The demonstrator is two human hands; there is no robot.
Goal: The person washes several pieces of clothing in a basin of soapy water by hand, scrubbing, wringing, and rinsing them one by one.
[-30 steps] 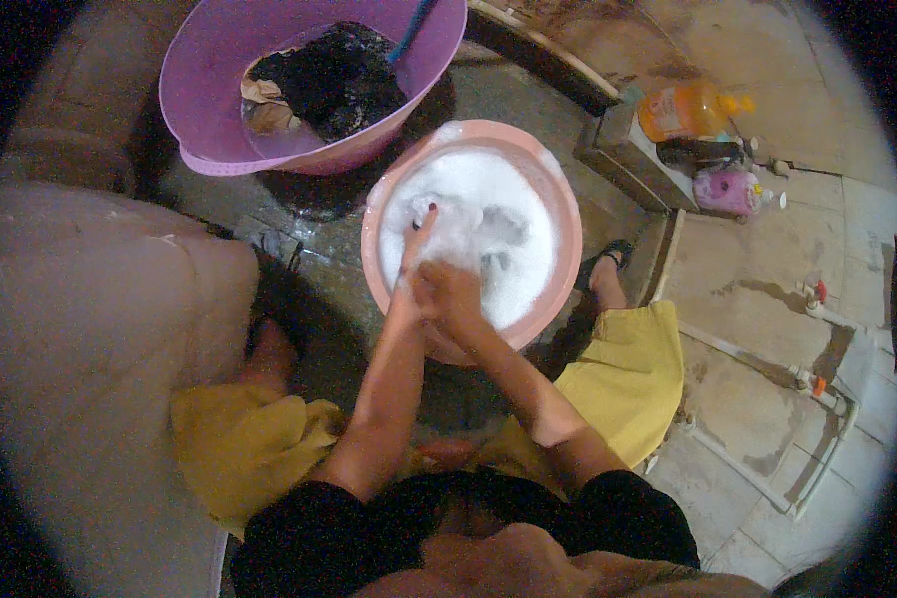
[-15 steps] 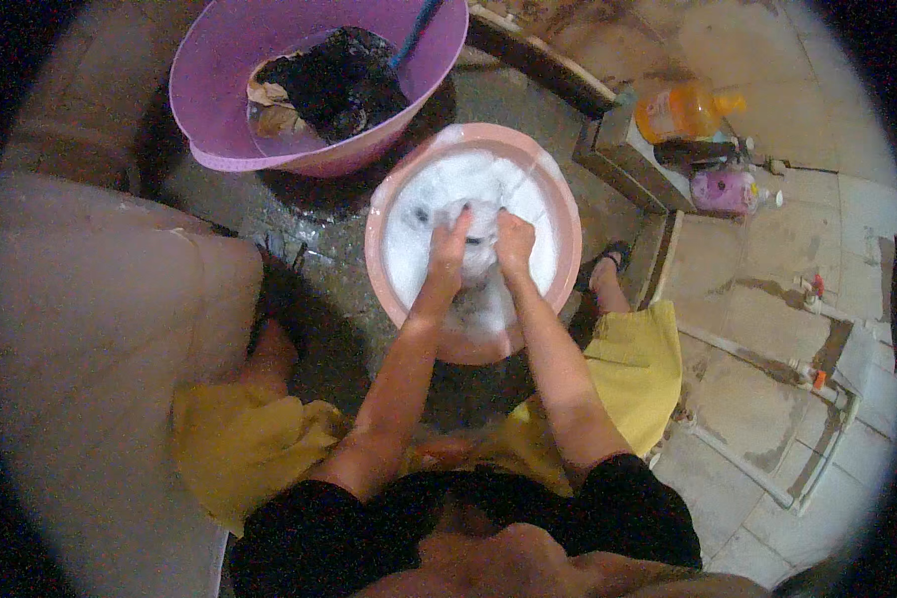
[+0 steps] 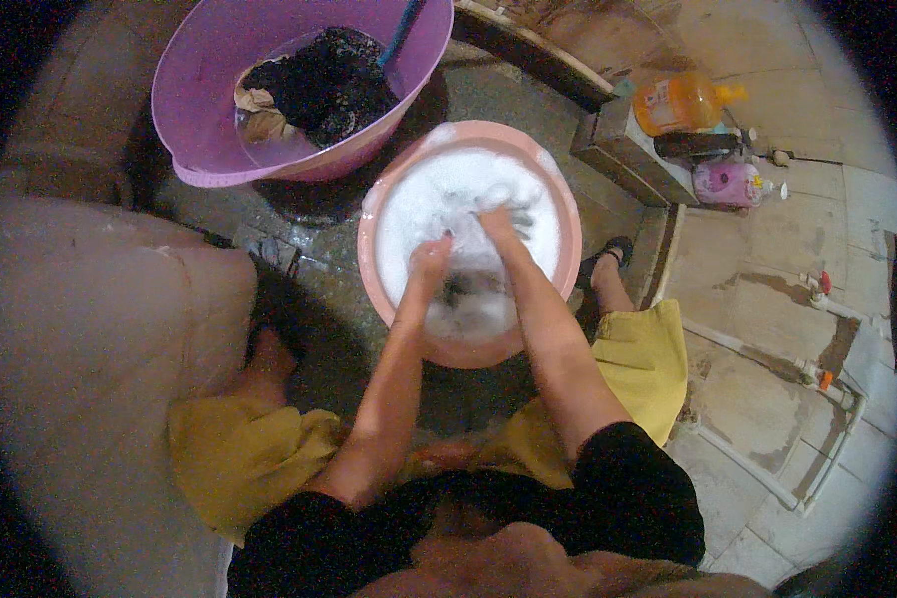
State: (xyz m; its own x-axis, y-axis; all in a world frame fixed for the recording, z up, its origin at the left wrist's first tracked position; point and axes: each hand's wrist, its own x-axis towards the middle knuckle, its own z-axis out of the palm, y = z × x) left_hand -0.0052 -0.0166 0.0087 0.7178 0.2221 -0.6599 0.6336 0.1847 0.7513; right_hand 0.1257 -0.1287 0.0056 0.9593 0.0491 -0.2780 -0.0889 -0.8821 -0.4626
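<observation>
A round pink basin (image 3: 369,234) full of white suds (image 3: 419,189) stands on the floor in front of me. Both my hands are inside it, partly covered by foam. Between them is a pale, foam-covered cloth (image 3: 470,237), its shape hard to make out. My left hand (image 3: 431,255) is closed on the cloth's near left side, thumb up. My right hand (image 3: 498,223) is closed on its right side, a little farther away, its fingers partly sunk in foam and blurred. Greyish water shows in the near part of the basin.
A large purple tub (image 3: 194,110) at the far left holds dark wet clothes (image 3: 319,85) and a tan cloth. On a ledge (image 3: 628,149) to the right lie an orange bottle (image 3: 678,105) and a pink-purple bottle (image 3: 728,184). Pipes with red-handled valves (image 3: 817,284) run along the right wall.
My hands have moved apart: the left lower and to the left, the right staying at the right side. Cloudy water now shows nearer me. The view has shifted slightly.
</observation>
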